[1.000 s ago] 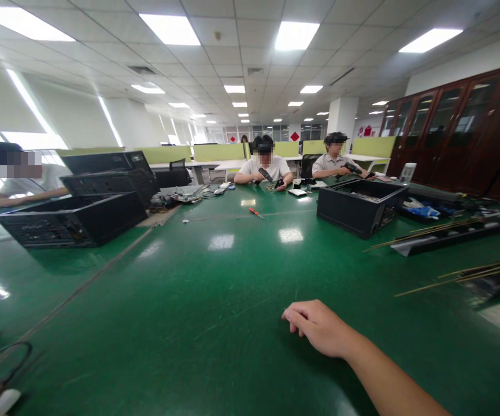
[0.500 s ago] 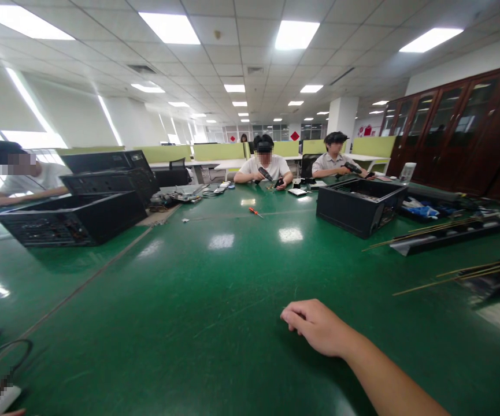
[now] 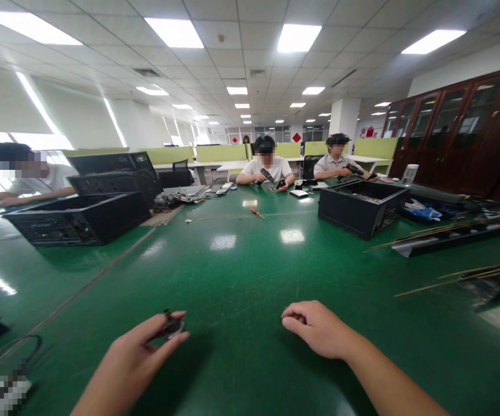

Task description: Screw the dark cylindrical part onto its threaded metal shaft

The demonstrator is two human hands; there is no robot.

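A small dark metal part (image 3: 173, 326) with a short stub on top and a shiny lower rim is pinched between the thumb and fingers of my left hand (image 3: 139, 349), above the green table (image 3: 232, 271). To the right, my right hand (image 3: 319, 326) has its fingers curled inward, low over the tabletop. What those fingers hold, if anything, is hidden by the hand. A gap of bare green surface lies between the two hands.
An orange screwdriver (image 3: 257, 213) lies farther back. Black computer cases stand at right (image 3: 362, 208) and left (image 3: 80, 219). Thin brass-coloured rods (image 3: 444, 284) stick out at right. A cable (image 3: 33, 346) lies at lower left. Three people sit around the table; two hold power drills.
My left hand has come into view from the lower left, carrying the small dark metal part. My right hand has stayed nearly in place. The view has shifted slightly.
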